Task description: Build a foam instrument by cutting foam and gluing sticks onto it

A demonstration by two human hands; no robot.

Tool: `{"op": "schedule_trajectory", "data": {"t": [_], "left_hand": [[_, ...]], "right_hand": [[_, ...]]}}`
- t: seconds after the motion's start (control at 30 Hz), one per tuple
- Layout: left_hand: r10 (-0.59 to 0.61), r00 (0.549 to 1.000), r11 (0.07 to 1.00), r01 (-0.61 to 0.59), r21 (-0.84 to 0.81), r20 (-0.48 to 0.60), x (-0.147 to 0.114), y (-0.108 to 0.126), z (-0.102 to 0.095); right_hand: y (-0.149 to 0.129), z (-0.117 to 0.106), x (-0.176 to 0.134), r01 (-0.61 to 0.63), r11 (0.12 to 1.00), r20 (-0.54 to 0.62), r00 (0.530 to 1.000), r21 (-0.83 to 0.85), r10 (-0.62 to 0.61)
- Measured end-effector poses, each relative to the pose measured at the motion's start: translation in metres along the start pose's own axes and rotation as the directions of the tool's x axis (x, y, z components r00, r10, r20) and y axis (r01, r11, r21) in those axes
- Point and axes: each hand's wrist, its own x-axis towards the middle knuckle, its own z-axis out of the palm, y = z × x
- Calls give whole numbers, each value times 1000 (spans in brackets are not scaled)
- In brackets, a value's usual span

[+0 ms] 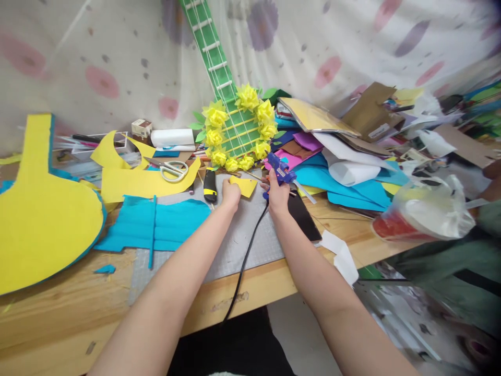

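My right hand (pixel 277 192) is wrapped round a blue hot glue gun (pixel 281 168), whose nozzle points left and whose black cord (pixel 250 245) hangs over the front edge. A small piece of yellow paper (pixel 245 186) is pinched in my left hand (pixel 230 194), close to the nozzle. Just left of that hand lies a black and yellow utility knife (pixel 210 185). Behind both hands stands a green paper guitar (pixel 238 130) with white strings and a ring of yellow paper flowers (pixel 214 138). White-handled scissors (pixel 173 171) rest on a cut yellow sheet (pixel 129 184).
A big yellow guitar-shaped cutout (pixel 47 224) lies at the left, beside blue crepe paper (pixel 176 222). Stacked coloured paper (pixel 348 188) fills the right. A bagged red cup (pixel 403 219) stands near the right edge, by another person's arm (pixel 491 180).
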Motion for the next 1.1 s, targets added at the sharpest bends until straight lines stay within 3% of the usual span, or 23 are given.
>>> {"op": "schedule_trajectory", "data": {"t": [0.1, 0.23, 0.43, 0.6, 0.7, 0.8, 0.9, 1.1], "left_hand": [[217, 976, 953, -208, 219, -16, -1, -11, 4], [414, 909, 858, -405, 317, 39, 2, -7, 8], [474, 866, 785, -499, 367, 163, 12, -7, 8], [540, 826, 786, -564, 252, 162, 12, -8, 0], [546, 826, 816, -563, 133, 142, 8, -6, -7], [569, 812, 805, -582, 113, 130, 1, 0, -18], [630, 761, 743, -649, 165, 156, -7, 8, -36], [729, 660, 631, -750, 196, 182, -24, 29, -100]], "right_hand": [[-2, -4, 0, 21, 987, 51, 999, -157, -13], [-5, -10, -1, 82, 882, 163, 987, -464, -6], [-8, -17, -4, 198, 623, 237, 971, -757, -21], [-7, -19, -5, 213, 558, 250, 968, -802, -11], [-6, -19, -6, 232, 511, 274, 962, -828, 8], [-6, -19, -7, 244, 439, 286, 958, -864, 30], [-8, -20, -9, 251, 386, 294, 954, -888, 55], [-17, -19, -16, 310, 364, 340, 940, -878, 21]]}}
